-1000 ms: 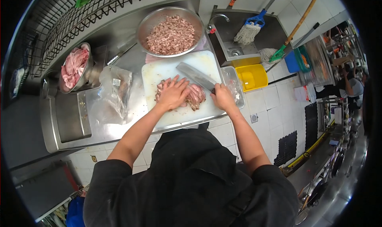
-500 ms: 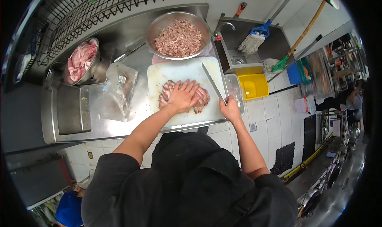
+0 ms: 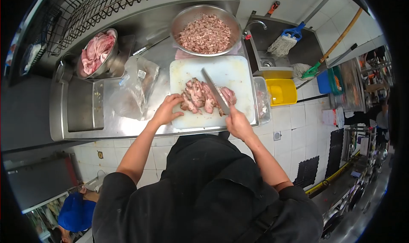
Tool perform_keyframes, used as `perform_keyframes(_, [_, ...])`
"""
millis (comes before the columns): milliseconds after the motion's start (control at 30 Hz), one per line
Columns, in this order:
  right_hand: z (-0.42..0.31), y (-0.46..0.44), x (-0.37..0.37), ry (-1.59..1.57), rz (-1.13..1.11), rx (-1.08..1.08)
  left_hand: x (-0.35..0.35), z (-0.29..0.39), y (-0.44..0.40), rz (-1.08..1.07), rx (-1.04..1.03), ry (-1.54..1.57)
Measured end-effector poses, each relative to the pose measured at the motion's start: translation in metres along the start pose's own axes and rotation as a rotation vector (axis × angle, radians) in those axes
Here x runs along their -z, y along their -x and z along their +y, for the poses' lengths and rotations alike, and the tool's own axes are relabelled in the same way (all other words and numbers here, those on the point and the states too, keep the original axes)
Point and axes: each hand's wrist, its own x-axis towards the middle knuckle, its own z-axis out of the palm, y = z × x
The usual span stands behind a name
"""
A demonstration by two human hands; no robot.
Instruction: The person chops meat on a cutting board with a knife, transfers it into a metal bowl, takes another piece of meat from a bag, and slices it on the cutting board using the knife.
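Pieces of raw meat (image 3: 197,94) lie in a row on the white cutting board (image 3: 183,70). My right hand (image 3: 238,123) is closed round the handle of a long knife (image 3: 213,87), whose blade slants up and left across the right part of the meat. At the board's left edge is my left hand (image 3: 167,110), fingers apart and thumb stretched toward the meat, holding nothing. Behind the board stands a metal bowl (image 3: 172,32) full of chopped meat (image 3: 204,34).
Left of the board are a plastic bag (image 3: 132,92) and a bowl of large meat pieces (image 3: 99,51). A lidded plastic container (image 3: 262,100) touches the right side. Beyond are a sink (image 3: 272,51), mops and a yellow bucket (image 3: 281,92). A person in blue (image 3: 76,211) is behind at lower left.
My left hand has lifted off the meat and moved left to the board's edge. The knife has come over the meat from the right. The whole view has shifted slightly.
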Motion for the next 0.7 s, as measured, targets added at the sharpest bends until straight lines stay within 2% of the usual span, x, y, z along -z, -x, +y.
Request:
perform_keyframes(67, [0.001,-0.007,-0.022,-0.002,-0.05,0.053,-0.01,0.002,0.003,0.067,-0.023,-0.038])
perform_keyframes(133, [-0.01,-0.017,-0.041,-0.041,-0.188,0.018,-0.014,0.011,-0.001,0.058,0.244,0.191])
perform_keyframes(267, [-0.021,-0.028,-0.065,0.033,-0.211,0.032,-0.036,0.011,0.001,0.121,0.272,0.207])
perform_keyframes(333, [-0.027,-0.03,-0.066,0.063,-0.223,0.054,-0.037,0.018,0.0,0.275,0.252,0.257])
perform_keyframes(467, [-0.028,-0.031,-0.071,0.024,-0.252,0.007,-0.027,0.024,-0.006,0.254,0.28,0.264])
perform_keyframes(533, [-0.033,-0.032,-0.069,0.046,-0.227,0.014,-0.026,0.017,-0.008,0.357,0.026,0.053])
perform_keyframes(700, [-0.034,-0.038,-0.063,0.103,-0.272,-0.108,-0.021,0.014,-0.02,0.232,0.018,0.132])
